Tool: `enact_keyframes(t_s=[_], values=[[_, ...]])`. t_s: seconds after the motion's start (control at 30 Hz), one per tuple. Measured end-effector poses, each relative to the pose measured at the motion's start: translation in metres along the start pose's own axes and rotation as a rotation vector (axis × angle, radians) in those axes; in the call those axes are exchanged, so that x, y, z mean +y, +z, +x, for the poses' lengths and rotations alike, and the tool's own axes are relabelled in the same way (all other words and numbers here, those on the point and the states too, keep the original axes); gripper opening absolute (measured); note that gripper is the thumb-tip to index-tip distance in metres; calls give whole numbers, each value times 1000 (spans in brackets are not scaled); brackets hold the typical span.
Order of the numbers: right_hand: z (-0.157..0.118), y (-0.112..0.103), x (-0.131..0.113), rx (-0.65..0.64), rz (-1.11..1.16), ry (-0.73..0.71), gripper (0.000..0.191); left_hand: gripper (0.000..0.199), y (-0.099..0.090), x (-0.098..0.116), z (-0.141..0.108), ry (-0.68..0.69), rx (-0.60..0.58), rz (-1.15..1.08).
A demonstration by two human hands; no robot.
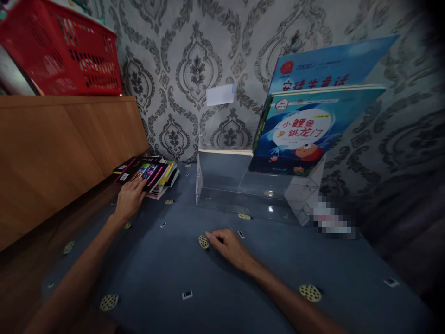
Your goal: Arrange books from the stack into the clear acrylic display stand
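My left hand (131,198) rests its fingers on the near edge of a black book (153,175), which lies on top of a stack of books at the table's back left. Whether its fingers grip the book is hard to make out. My right hand (227,246) lies on the blue tablecloth with its fingers curled in, nothing visible in them. Behind it stands a clear acrylic rack (264,199). On the rack's right side a teal book (306,132) leans in front of a blue book (313,67).
A red plastic basket (83,51) sits on a wooden cabinet (69,153) at the left. A pale label (220,95) shows above the rack against the patterned wall. A pixelated item (333,220) lies right of the rack.
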State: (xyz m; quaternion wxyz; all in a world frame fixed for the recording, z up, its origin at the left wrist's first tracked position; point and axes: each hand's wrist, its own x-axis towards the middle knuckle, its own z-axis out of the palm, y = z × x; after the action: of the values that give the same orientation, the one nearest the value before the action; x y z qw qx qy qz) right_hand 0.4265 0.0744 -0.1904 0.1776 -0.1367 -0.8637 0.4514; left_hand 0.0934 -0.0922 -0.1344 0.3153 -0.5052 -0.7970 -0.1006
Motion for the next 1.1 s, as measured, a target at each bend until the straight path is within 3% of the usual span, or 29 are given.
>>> enact_keyframes(t_s=[0.23,0.47,0.67,0.97,1.1], values=[[-1,2,0,-7,-12,27,51,46,-2,18,-44,57,7,59],[-2,2,-2,-10,-8,39,48,45,9,17,-73,214,145,140],[-3,-1,-5,-17,-20,34,48,43,-7,34,-93,336,171,152],[-4,1,-5,12,-33,-3,49,38,-23,75,-124,485,-34,45],[-8,4,-6,191,-105,-82,50,38,-30,112,-127,566,-65,-21]])
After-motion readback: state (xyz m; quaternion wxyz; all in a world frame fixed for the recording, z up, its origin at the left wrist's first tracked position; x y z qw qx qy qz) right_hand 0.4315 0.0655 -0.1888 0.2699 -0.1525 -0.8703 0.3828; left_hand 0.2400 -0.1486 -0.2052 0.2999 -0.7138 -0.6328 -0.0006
